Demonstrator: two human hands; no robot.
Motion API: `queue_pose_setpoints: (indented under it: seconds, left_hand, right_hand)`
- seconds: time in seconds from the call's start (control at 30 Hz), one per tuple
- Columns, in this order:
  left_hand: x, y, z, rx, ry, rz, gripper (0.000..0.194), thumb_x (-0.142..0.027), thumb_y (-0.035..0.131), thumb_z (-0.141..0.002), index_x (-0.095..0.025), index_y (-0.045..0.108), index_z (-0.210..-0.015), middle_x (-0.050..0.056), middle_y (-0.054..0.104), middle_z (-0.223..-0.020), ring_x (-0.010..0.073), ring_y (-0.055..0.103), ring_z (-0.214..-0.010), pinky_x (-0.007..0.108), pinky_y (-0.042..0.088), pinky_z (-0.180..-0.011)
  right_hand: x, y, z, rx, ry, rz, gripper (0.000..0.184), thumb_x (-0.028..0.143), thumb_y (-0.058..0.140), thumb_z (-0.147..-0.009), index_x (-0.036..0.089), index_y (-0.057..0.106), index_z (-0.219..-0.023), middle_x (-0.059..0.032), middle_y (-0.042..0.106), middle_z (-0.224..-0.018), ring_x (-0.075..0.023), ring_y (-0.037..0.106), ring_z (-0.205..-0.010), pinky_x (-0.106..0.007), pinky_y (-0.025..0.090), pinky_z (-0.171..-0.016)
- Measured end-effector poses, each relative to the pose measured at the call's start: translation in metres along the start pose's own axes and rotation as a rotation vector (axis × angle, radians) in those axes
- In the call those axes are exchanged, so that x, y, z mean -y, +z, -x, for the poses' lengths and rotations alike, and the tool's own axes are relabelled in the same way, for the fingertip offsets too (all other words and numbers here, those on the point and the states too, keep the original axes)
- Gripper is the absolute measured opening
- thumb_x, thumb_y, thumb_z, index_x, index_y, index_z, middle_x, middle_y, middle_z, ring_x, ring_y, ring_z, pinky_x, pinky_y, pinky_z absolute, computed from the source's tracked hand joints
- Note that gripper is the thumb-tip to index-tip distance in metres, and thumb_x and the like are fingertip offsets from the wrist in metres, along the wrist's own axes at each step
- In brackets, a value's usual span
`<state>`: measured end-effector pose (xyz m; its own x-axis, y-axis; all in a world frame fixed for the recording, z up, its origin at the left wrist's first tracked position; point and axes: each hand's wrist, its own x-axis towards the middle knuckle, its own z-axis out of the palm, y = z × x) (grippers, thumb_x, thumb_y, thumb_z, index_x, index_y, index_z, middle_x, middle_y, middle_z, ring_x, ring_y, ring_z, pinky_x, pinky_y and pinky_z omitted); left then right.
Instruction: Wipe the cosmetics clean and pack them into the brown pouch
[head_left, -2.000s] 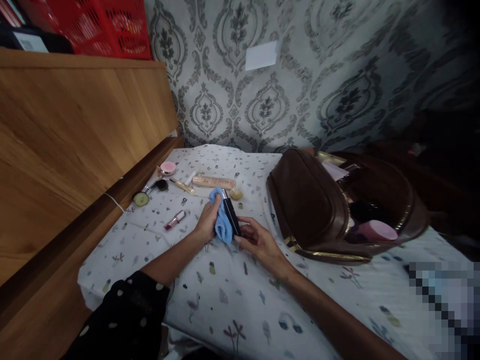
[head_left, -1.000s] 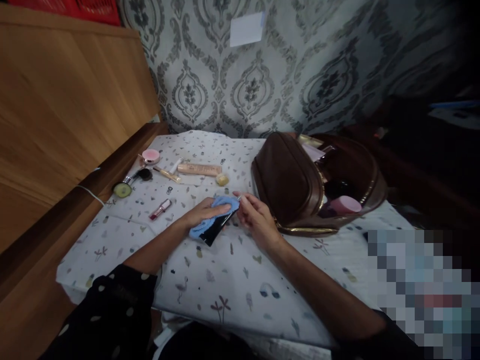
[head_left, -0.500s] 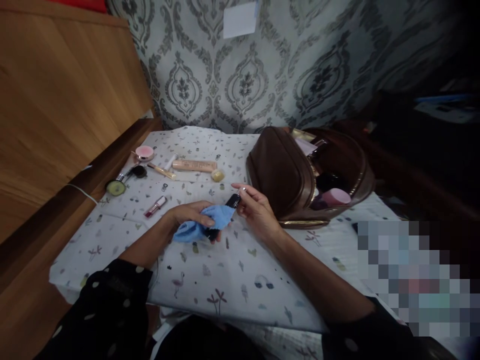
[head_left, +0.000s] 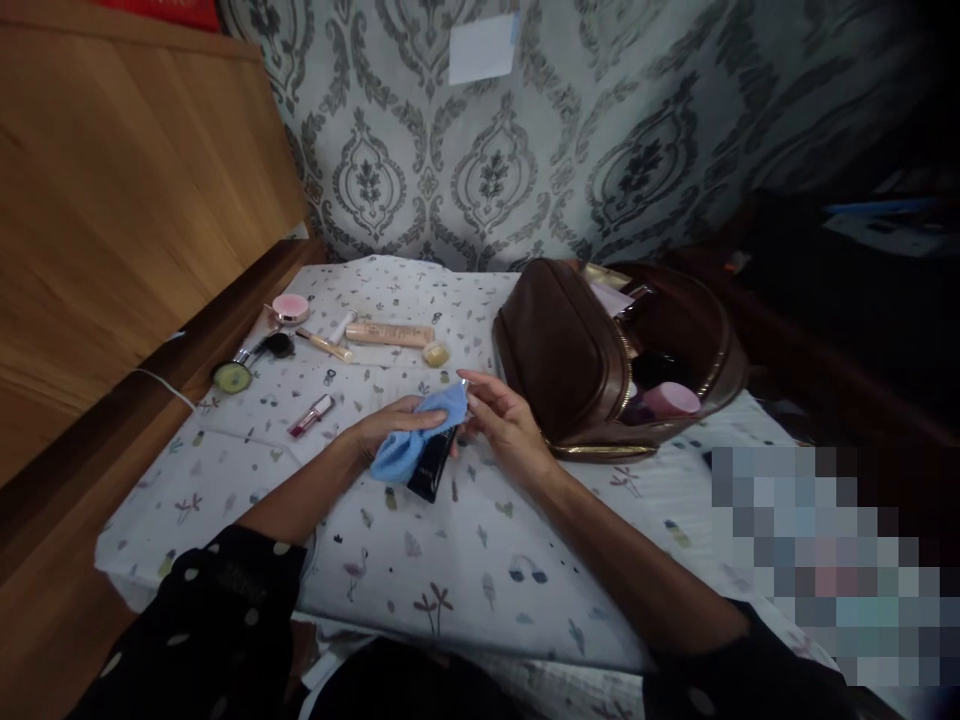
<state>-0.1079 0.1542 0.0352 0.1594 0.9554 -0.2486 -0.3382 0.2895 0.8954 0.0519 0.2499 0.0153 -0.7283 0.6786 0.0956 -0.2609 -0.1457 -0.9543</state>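
Note:
My left hand (head_left: 384,430) is closed around a light blue cloth (head_left: 397,456), which it presses against a black squeeze tube (head_left: 430,472). The tube's wide lower end sticks out below the cloth, tilted, over the table. At the upper end of the tube, my right hand (head_left: 516,428) pinches the silvery tip between thumb and fingers. Cloth and fingers hide much of the tube's upper part. Left of my hands a lipstick tube (head_left: 310,416) lies on the patterned cloth cover (head_left: 480,560).
An open brown leather bag (head_left: 562,350) stands at the right with cosmetics inside, among them a pink-topped item (head_left: 672,399). Toward the back left lie a beige tube (head_left: 390,334), a yellowish sponge (head_left: 435,353), a pink compact (head_left: 290,308) and a green round item (head_left: 232,376). A wooden cabinet (head_left: 142,150) borders the left.
The black tube has swung to a steeper tilt, showing more of its wide end below the cloth. The blue cloth has shifted up and right over the tube's upper end.

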Motion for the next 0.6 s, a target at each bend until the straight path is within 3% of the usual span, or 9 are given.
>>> queue_pose_setpoints:
  seconds: [0.1,0.2,0.3,0.43,0.6]
  left_hand:
    - [0.001,0.004,-0.004,-0.126,0.122,0.075,0.046,-0.039,0.089,-0.057,-0.011,0.071,-0.09,0.01,0.072,-0.081,0.0183,0.067,-0.069,0.027,0.052,-0.067]
    - [0.001,0.003,-0.01,-0.369,0.263,0.156,0.052,-0.03,0.091,-0.05,-0.014,0.067,-0.093,0.003,0.07,-0.078,0.0145,0.064,-0.065,0.024,0.051,-0.064]
    - [-0.001,-0.001,-0.013,-0.514,0.368,0.161,0.056,-0.029,0.091,-0.049,-0.018,0.061,-0.096,-0.001,0.068,-0.076,0.0127,0.063,-0.063,0.022,0.049,-0.06]
    - [-0.007,0.002,-0.007,-0.607,0.448,0.113,0.053,-0.041,0.089,-0.057,-0.02,0.057,-0.094,-0.006,0.063,-0.071,0.009,0.058,-0.055,0.018,0.046,-0.052]
    - [-0.024,0.027,0.006,-0.786,0.532,0.013,0.056,-0.062,0.082,-0.059,-0.018,0.06,-0.084,-0.008,0.056,-0.059,0.0059,0.051,-0.047,0.016,0.042,-0.045]
  right_hand:
    - [-0.003,0.002,0.001,-0.036,-0.014,0.064,0.053,0.053,0.073,-0.077,0.025,0.058,-0.119,-0.0017,0.064,-0.097,-0.0125,0.06,-0.072,-0.025,0.048,-0.061]
    - [-0.007,0.006,0.005,0.023,0.007,0.161,0.057,0.058,0.069,-0.079,0.024,0.054,-0.122,-0.0038,0.064,-0.097,-0.017,0.063,-0.085,-0.028,0.052,-0.068]
    - [-0.012,0.01,0.007,0.134,0.053,0.179,0.063,0.061,0.069,-0.077,0.024,0.049,-0.124,-0.0011,0.062,-0.086,-0.0174,0.065,-0.073,-0.027,0.051,-0.056]
    - [-0.008,0.015,0.008,0.111,0.014,0.086,0.053,0.062,0.068,-0.077,0.025,0.05,-0.11,0.0038,0.059,-0.073,-0.0129,0.062,-0.054,-0.023,0.045,-0.047]
    - [0.023,0.019,0.018,-0.004,-0.147,0.01,0.043,0.058,0.067,-0.081,0.022,0.055,-0.1,0.0025,0.06,-0.073,-0.0106,0.059,-0.053,-0.022,0.043,-0.046]
